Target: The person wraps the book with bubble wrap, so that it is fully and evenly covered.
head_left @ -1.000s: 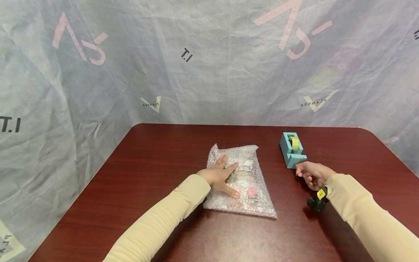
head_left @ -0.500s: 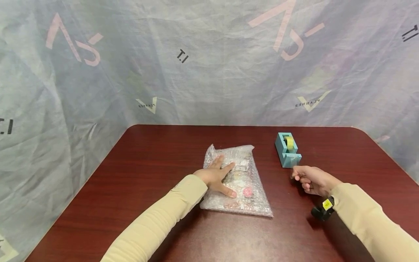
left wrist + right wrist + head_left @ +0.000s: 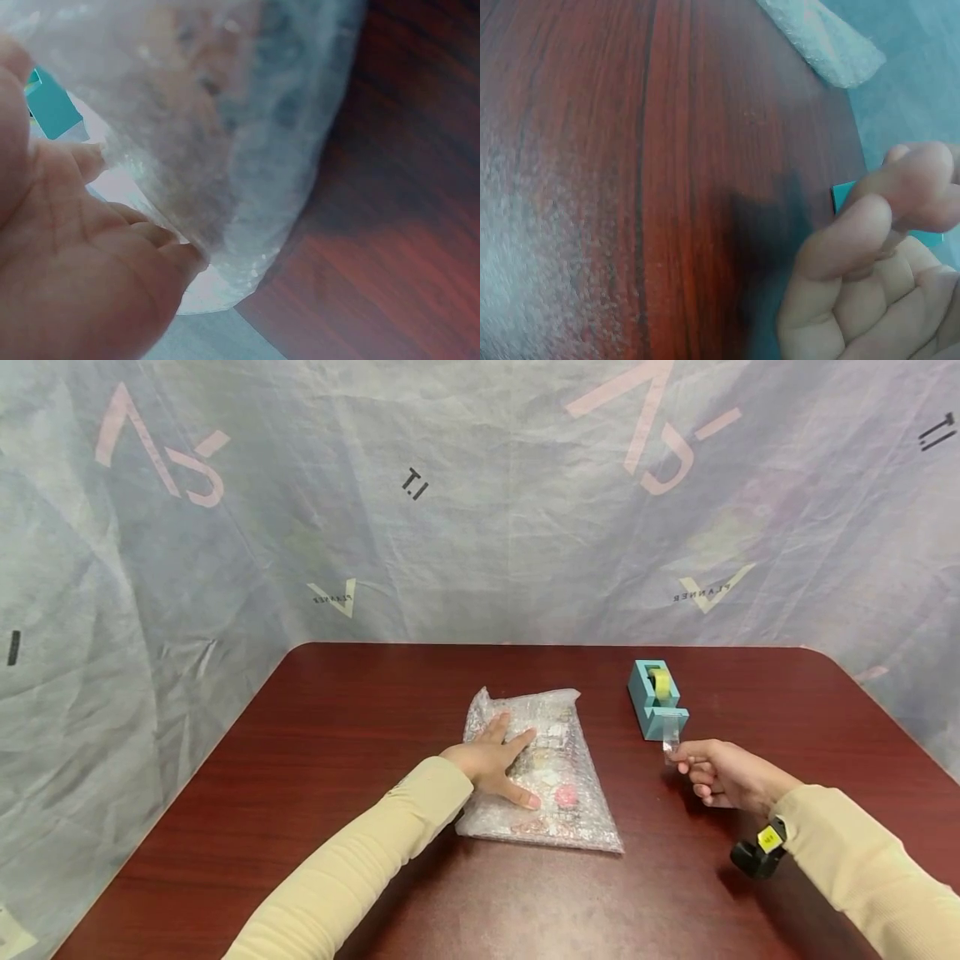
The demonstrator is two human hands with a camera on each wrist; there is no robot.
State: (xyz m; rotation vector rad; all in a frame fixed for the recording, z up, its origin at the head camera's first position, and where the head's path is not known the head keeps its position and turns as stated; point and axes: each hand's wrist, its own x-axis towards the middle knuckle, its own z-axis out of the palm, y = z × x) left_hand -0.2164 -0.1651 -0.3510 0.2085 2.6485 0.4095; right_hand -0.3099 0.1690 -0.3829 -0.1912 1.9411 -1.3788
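A flat item wrapped in bubble wrap (image 3: 577, 810) lies on the table, with pink and pale print showing through. My left hand (image 3: 495, 768) rests on it, fingers spread; the left wrist view shows the same hand (image 3: 82, 247) against the wrap (image 3: 202, 112). To the right stands a teal tape dispenser (image 3: 643, 702) holding a yellowish roll (image 3: 660, 683). My right hand (image 3: 727, 772) pinches the end of a clear strip of tape (image 3: 671, 737) that stretches from the dispenser's front edge. In the right wrist view its curled fingers (image 3: 847, 240) partly cover the dispenser (image 3: 844, 193).
The dark red-brown wooden table (image 3: 375, 710) spreads under everything. Behind and to the left hangs a grey printed sheet (image 3: 465, 527). A black wrist camera (image 3: 757, 856) hangs below the right sleeve, close to the tabletop.
My right hand has drawn back from the dispenser toward me, and a length of clear tape now shows between them. My left hand has stayed on the bubble wrap.
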